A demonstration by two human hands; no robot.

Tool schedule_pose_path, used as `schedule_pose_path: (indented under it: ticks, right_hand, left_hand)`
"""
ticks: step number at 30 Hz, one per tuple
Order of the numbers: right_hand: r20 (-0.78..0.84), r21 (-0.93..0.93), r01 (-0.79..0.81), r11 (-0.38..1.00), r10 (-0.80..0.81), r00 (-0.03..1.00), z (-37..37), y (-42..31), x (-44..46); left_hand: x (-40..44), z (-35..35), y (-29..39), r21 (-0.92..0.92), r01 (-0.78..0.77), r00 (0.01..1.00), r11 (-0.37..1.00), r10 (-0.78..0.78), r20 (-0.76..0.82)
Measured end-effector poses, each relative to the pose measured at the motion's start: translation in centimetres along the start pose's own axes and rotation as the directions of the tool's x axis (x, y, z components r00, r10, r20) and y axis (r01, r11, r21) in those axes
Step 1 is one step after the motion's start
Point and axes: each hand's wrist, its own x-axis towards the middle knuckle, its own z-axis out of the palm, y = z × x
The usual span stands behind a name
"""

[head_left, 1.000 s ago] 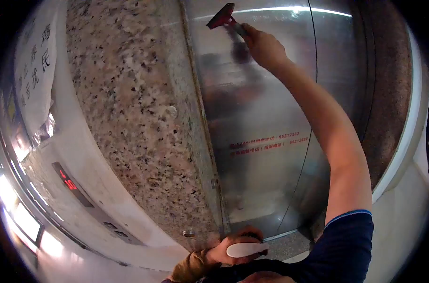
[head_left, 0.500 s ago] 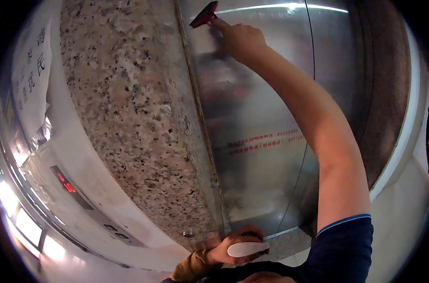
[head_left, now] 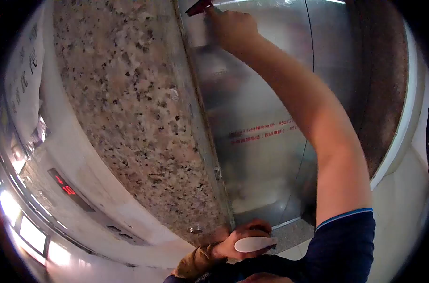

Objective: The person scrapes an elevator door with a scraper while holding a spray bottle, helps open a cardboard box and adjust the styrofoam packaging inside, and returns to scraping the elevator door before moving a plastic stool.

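Note:
High on a brushed metal elevator door (head_left: 257,174), my right hand (head_left: 233,29) is closed around the handle of a small red and dark scraper (head_left: 199,7). Its blade lies at the door's upper left, close to the frame edge; whether it touches the metal is hard to tell. Low in front of my body, my left hand (head_left: 228,245) is wrapped round what looks like a spray bottle (head_left: 253,244), seen from above by its smooth white head with a dark tip. The bottle's body is hidden beneath. Red printed characters (head_left: 257,137) run across the door.
Left of the door stands a speckled granite surround (head_left: 129,104) with a round metal button (head_left: 195,228). Beyond it are a panel with a red lit display (head_left: 69,189) and a white paper notice (head_left: 25,70). A brown strip (head_left: 389,85) borders the door's right side.
The view has shifted slightly. My right hand and the scraper appear a little higher and further left, with the scraper partly cut by the top edge. My left hand still holds the bottle.

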Motion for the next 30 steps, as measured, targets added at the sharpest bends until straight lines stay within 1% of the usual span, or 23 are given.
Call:
schedule_pose_path:
  ticks: [2,3,5,6,7,9,10,11,13,14,15,16,17,19,21,22,24,25,26,27,28,29,30]
  right_hand:
    - [-0.008,-0.011,-0.006,1.0,0.006,1.0,0.6,-1.0,0.9]
    - [-0.014,-0.011,-0.006,1.0,0.006,1.0,1.5,-1.7,1.8]
    - [-0.017,-0.094,0.037,0.995,-0.038,0.999,3.0,-2.9,3.9]
    - [-0.141,0.003,-0.115,0.993,0.114,0.983,2.3,-2.9,4.6]
    - [-0.147,0.004,-0.115,0.993,0.114,0.982,0.3,-2.7,4.5]
    - [0.121,-0.098,0.031,0.995,-0.019,0.992,-4.2,-2.3,2.8]
    - [0.115,-0.097,0.03,0.995,-0.019,0.993,-4.3,-2.4,2.6]
    - [0.129,-0.104,0.001,0.995,0.012,0.992,-4.2,-2.4,2.5]
    - [0.142,-0.112,-0.03,0.993,0.046,0.989,-3.3,-2.1,2.8]
    - [0.093,-0.082,-0.032,0.996,0.039,0.995,-2.4,-1.9,3.9]
    - [0.043,-0.052,-0.031,0.998,0.034,0.999,-2.5,-2.2,4.5]
    - [0.04,-0.052,-0.033,0.998,0.035,0.999,-2.8,-2.1,4.8]
    - [0.063,-0.083,-0.017,0.996,0.023,0.998,-3.2,-1.8,5.3]
    - [0.084,-0.115,-0.003,0.993,0.013,0.996,-3.9,-1.4,4.8]
    - [0.174,-0.066,0.011,0.998,0.0,0.985,-4.2,-0.8,3.1]
    - [0.171,-0.066,0.009,0.998,0.002,0.985,-3.6,-0.6,3.0]
    - [-0.025,-0.149,-0.028,0.988,0.025,0.999,-2.4,-0.5,3.4]
    - [-0.025,-0.151,-0.028,0.988,0.025,0.999,-2.2,-0.8,4.6]
    - [-0.019,-0.222,-0.018,0.975,0.014,1.0,-2.1,-1.3,6.5]
    - [-0.011,-0.292,-0.006,0.956,0.003,1.0,-2.4,-1.6,7.6]
    - [-0.011,-0.293,-0.007,0.956,0.003,1.0,-3.3,-1.9,7.9]
    - [0.006,-0.195,-0.077,0.978,0.08,0.997,-4.2,-2.1,8.1]
    - [0.018,-0.146,-0.113,0.983,0.117,0.993,-4.6,-2.1,7.7]
  left_hand:
    - [-0.2,0.1,0.5,-0.076,0.032,0.999,0.997,-0.033,-0.019]
    - [-0.5,0.3,0.5,-0.07,0.03,0.999,0.997,-0.031,-0.018]
    - [-1.4,1.1,-0.3,-0.309,0.044,0.999,0.95,-0.046,-0.001]
    - [-1.6,1.0,-0.8,-0.25,0.086,0.996,0.965,-0.088,0.003]
    - [-1.7,0.9,-1.3,-0.189,0.128,0.992,0.974,-0.13,0.006]
    - [-0.4,-0.1,0.3,-0.04,0.06,0.998,0.997,-0.059,0.018]
    - [-0.4,-0.4,-0.3,-0.084,0.015,0.998,0.996,-0.009,0.068]
    - [-0.4,-0.2,-0.3,-0.078,0.013,0.998,0.997,-0.008,0.07]
    - [-0.5,0.6,-0.1,-0.035,0.07,0.997,0.997,-0.069,0.025]
    - [-0.3,0.5,0.0,-0.032,0.07,0.997,0.997,-0.069,0.026]
    - [-0.1,0.2,0.2,-0.1,0.065,0.997,0.993,-0.062,0.038]
    - [0.2,0.1,0.3,-0.168,0.061,0.997,0.984,-0.054,0.048]
    - [0.4,0.2,0.4,-0.165,0.062,0.997,0.984,-0.054,0.05]
    - [0.9,0.4,0.7,-0.08,0.054,0.998,0.995,-0.056,-0.024]
    - [0.6,0.7,0.6,-0.062,0.037,0.999,0.997,-0.036,0.011]
    - [0.5,0.8,0.6,-0.046,0.019,0.999,0.999,-0.017,0.044]
    - [0.9,1.1,0.6,0.009,0.013,0.999,1.0,-0.014,0.049]
    - [1.0,1.2,0.7,0.061,0.007,0.999,0.998,-0.01,0.052]
    - [1.2,1.1,0.9,0.061,0.006,0.999,0.998,-0.009,0.053]
    - [1.4,0.8,1.1,-0.003,-0.01,0.999,1.0,0.01,0.047]
    - [1.5,0.6,1.3,-0.067,-0.026,0.999,0.997,0.029,0.039]
    - [1.5,0.3,1.5,-0.067,-0.027,0.999,0.997,0.03,0.041]
    - [1.5,0.0,1.7,-0.086,0.015,0.999,0.996,-0.012,0.034]
